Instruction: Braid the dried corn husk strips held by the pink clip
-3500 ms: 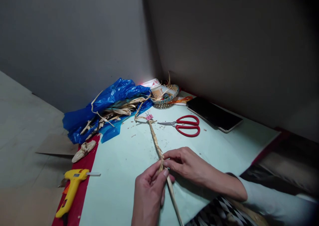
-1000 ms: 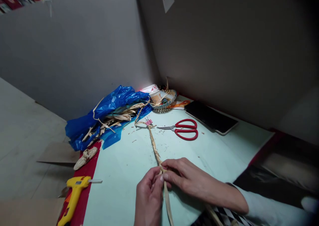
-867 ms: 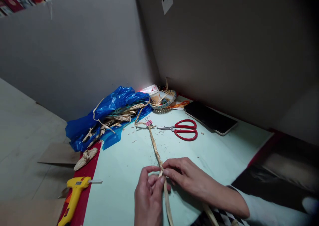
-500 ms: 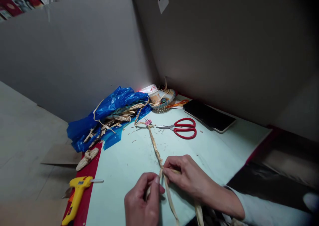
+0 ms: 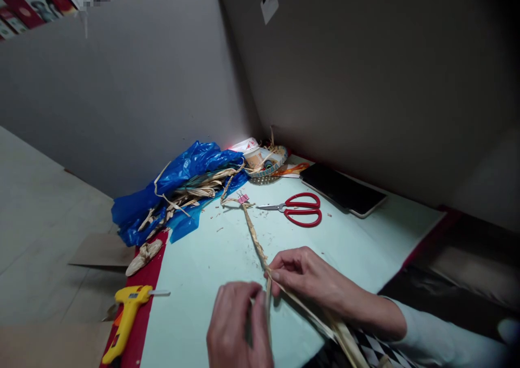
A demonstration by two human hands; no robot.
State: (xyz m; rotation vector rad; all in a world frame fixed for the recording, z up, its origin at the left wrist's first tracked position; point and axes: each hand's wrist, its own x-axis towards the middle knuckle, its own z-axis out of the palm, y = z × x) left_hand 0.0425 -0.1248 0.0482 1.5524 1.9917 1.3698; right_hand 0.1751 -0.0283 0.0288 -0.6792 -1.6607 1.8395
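A thin straw braid (image 5: 257, 242) runs toward me from a pink binder clip (image 5: 242, 197) on the table. My right hand (image 5: 311, 278) is closed at the braid's near end, pinching it between thumb and fingertips. Two loose strands (image 5: 306, 311) pass under this hand to the lower right. My left hand (image 5: 239, 322), slightly blurred, is curled just left of the braid's end. A pale straw strand (image 5: 268, 308) hangs along its thumb and fingertips; the exact grip is partly hidden.
Red-handled scissors (image 5: 303, 210) lie beyond my hands, beside a black tablet (image 5: 343, 188). A blue plastic bag (image 5: 199, 162) with straw stands back left, near a woven basket (image 5: 278, 162). A yellow glue gun (image 5: 129, 316) and a straw piece (image 5: 143, 257) lie on the left edge.
My left hand has turned and shifted slightly right, to the strand that hung in the middle. Another strand now runs rightward under my right hand, which still pinches the braid's end.
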